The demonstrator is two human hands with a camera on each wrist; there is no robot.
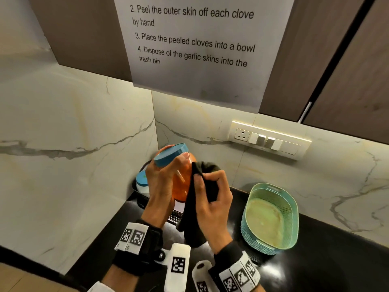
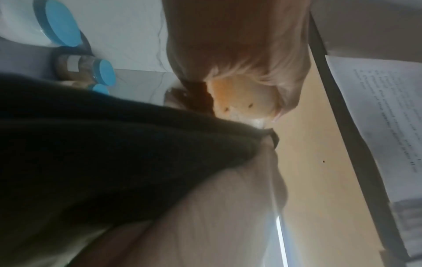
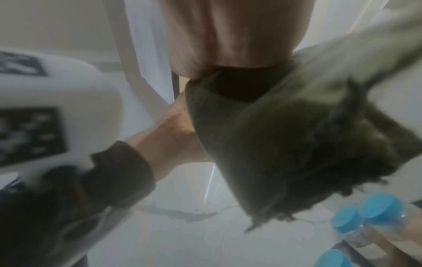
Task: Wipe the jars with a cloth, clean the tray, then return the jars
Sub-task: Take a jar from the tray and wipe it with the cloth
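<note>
Your left hand (image 1: 162, 182) holds the orange jar (image 1: 182, 182) up off the bench (image 1: 328, 256), fingers curled round its side with a fingertip up near the blue lid (image 1: 171, 154). The jar is tilted — its long axis leans so the lid points up and to your left, the base down toward your right. Your right hand (image 1: 212, 205) is bunched round the dark cloth (image 1: 196, 209), thumb and fingers pinching a wad of it against the jar's right flank while the loose tail hangs down between your wrists.

That is the relation the next stroke turns on: the cloth sits on the right side of the jar, directly opposite your left palm, so the jar is squeezed between the 2 grips. I judge this as mid-wipe on this jar, with the side under your left fingers yet to be reached. To get there, you would likely need to turn the jar about its long axis in the left grip, or run the cloth round it.

The dark tray (image 1: 141, 193) sits in the corner just behind your left hand, with at least 1 other blue-lidded jar (image 1: 142, 180) standing in it. The green basket (image 1: 271, 216) lies to your right on the bench, apart from both hands.
</note>
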